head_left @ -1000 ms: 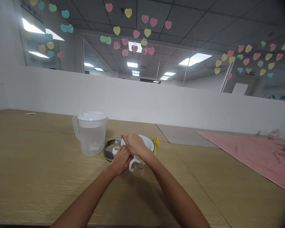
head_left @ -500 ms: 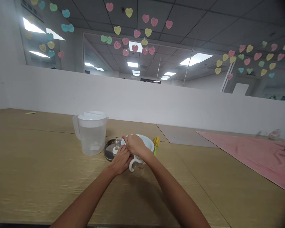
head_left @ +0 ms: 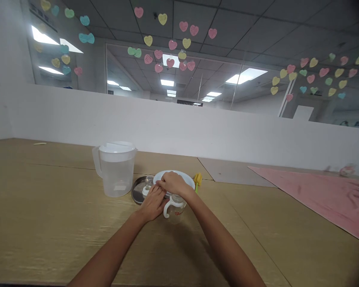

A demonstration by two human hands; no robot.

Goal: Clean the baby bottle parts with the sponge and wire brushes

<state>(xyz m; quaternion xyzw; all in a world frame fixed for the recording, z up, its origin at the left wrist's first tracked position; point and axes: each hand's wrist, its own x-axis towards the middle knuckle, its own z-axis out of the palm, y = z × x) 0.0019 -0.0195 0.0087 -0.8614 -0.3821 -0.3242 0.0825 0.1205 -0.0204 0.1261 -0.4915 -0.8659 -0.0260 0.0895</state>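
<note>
My left hand (head_left: 152,203) and my right hand (head_left: 174,184) meet over the wooden table (head_left: 48,199), with the right fingers resting on the left fingers. Anything small between them is hidden. Just behind lies a white bowl or plate (head_left: 173,174), partly covered by my right hand. Below my right wrist stands a clear two-handled baby cup (head_left: 176,213) with white handles. By my left fingertips, a small clear bottle part (head_left: 148,182) sits on a round metal tray (head_left: 138,189).
A clear plastic pitcher with a white lid (head_left: 116,173) stands left of the tray. A yellow-green bottle brush (head_left: 197,180) lies beyond the bowl. A pink cloth (head_left: 314,203) covers the table's right side. A white partition (head_left: 167,127) runs behind the table.
My right hand has moved down and right, closer over my left fingers, showing more of the bowl's rim. The view has tilted slightly.
</note>
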